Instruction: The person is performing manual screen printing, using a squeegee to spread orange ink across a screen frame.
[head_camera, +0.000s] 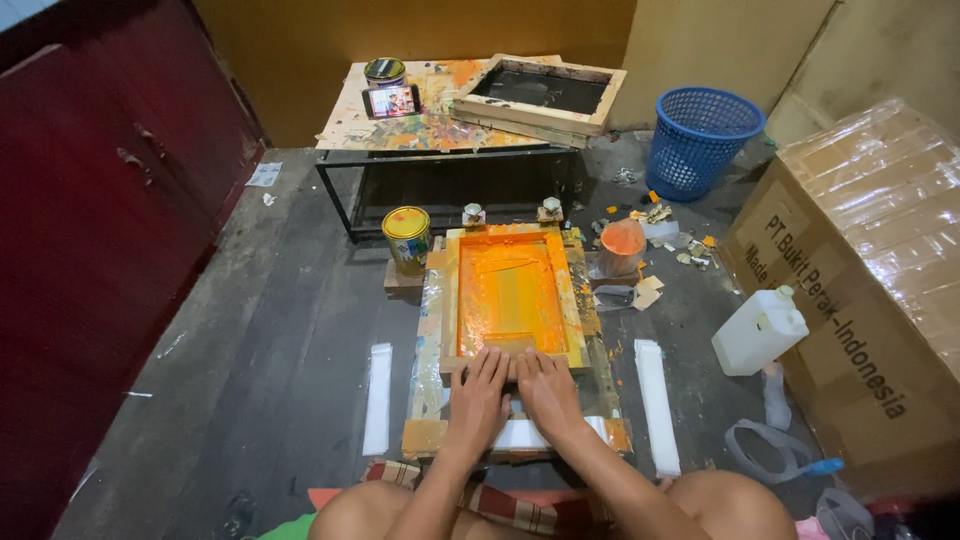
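Observation:
A wooden screen-printing frame (455, 300) smeared with orange ink lies on a board on the dark floor before me. My left hand (478, 398) and my right hand (546, 390) rest side by side, fingers flat and spread, on the frame's near edge, where a wooden squeegee (508, 344) lies. Two metal clamps (472, 213) hold the frame's far edge. A white piece (524, 435) lies under my wrists on the board.
A yellow paint can (407, 239) and an orange-stained cup (622, 246) flank the frame. White strips (377, 398) lie on both sides. A white jug (758, 331), large cardboard box (860, 300), blue basket (700, 140) and low table (440, 130) with a second frame surround me.

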